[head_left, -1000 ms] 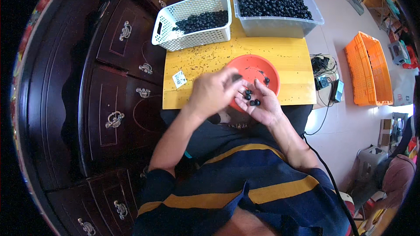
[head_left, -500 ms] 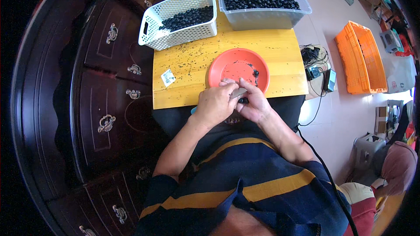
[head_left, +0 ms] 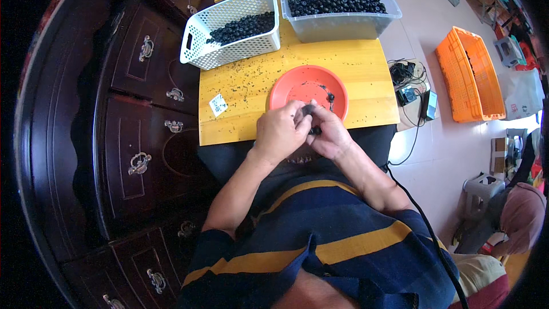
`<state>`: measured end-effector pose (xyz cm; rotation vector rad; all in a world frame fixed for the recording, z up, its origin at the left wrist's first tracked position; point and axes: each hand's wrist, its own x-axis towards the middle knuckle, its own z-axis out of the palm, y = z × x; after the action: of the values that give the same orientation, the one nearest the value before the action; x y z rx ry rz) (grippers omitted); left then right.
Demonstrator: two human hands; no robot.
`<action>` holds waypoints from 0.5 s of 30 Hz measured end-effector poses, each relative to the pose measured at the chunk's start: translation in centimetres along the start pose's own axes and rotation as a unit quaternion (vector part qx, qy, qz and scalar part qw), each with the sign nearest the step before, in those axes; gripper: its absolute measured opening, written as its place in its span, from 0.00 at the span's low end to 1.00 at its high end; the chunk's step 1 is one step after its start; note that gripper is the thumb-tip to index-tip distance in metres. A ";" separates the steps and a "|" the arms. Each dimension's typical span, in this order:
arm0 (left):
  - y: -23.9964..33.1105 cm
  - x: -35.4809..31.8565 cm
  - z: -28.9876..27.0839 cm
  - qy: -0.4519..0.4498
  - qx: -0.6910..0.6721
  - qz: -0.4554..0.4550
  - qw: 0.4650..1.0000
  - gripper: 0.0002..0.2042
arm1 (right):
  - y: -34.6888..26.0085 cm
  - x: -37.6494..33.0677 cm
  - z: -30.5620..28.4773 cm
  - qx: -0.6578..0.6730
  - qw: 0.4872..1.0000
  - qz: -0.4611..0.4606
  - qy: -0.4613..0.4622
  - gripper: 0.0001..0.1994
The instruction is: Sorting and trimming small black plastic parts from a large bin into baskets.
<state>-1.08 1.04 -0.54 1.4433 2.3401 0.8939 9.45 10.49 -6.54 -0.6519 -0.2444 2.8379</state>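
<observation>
My left hand (head_left: 278, 133) and my right hand (head_left: 330, 134) meet over the near rim of a red round basin (head_left: 306, 88). Both have curled fingers. Pinched at the left fingertips is a small dark grey piece (head_left: 308, 110), its kind too blurred to make out. Small black round parts (head_left: 315, 130) sit in my right hand, partly hidden by the fingers. Inside the basin, more black bits (head_left: 330, 98) lie along the right side.
A white perforated basket (head_left: 197, 46) and a clear plastic bin (head_left: 343, 26), both holding black round parts, stand at the back of the yellow table (head_left: 372, 91). Black crumbs and a white printed card (head_left: 218, 105) lie nearby. An orange crate (head_left: 452, 80) stands right; dark drawers (head_left: 131, 137) line the left.
The grey piece between my fingers has turned and moved slightly away from me; it looked lighter and flatter before. My left fingers have shifted with it. A person at the lower right has moved.
</observation>
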 end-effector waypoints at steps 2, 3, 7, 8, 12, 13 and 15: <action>-0.1 0.1 -0.9 0.033 0.005 -0.004 0.999 0.11 | -0.1 -0.2 0.2 -0.004 0.999 0.002 0.046 0.17; -0.1 0.1 -1.2 0.034 0.006 -0.004 0.999 0.11 | -0.4 -0.3 -0.1 -0.049 0.998 -0.001 0.033 0.15; 0.2 -0.1 -2.1 0.023 -0.009 0.005 1.000 0.11 | -0.7 -0.2 -1.3 -0.151 0.986 -0.031 -0.065 0.10; 0.3 -0.2 -2.1 0.015 -0.019 0.013 1.000 0.11 | -0.7 -1.0 0.3 -0.159 0.987 -0.030 -0.014 0.11; 0.3 -0.7 -1.8 0.033 -0.049 0.022 0.998 0.10 | -0.6 -1.4 0.3 -0.146 0.988 -0.026 -0.030 0.09; 0.3 -0.8 -1.7 0.044 -0.055 0.039 0.997 0.10 | -0.6 -1.4 0.3 -0.147 0.988 -0.024 -0.030 0.09; 0.1 -1.0 -1.1 0.056 -0.062 0.056 0.995 0.09 | -0.8 -1.3 0.0 -0.090 0.994 -0.004 -0.064 0.09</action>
<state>-1.10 -0.23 0.31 1.5219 2.2539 1.1582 10.69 10.95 -5.81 -0.5021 -0.5269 2.8761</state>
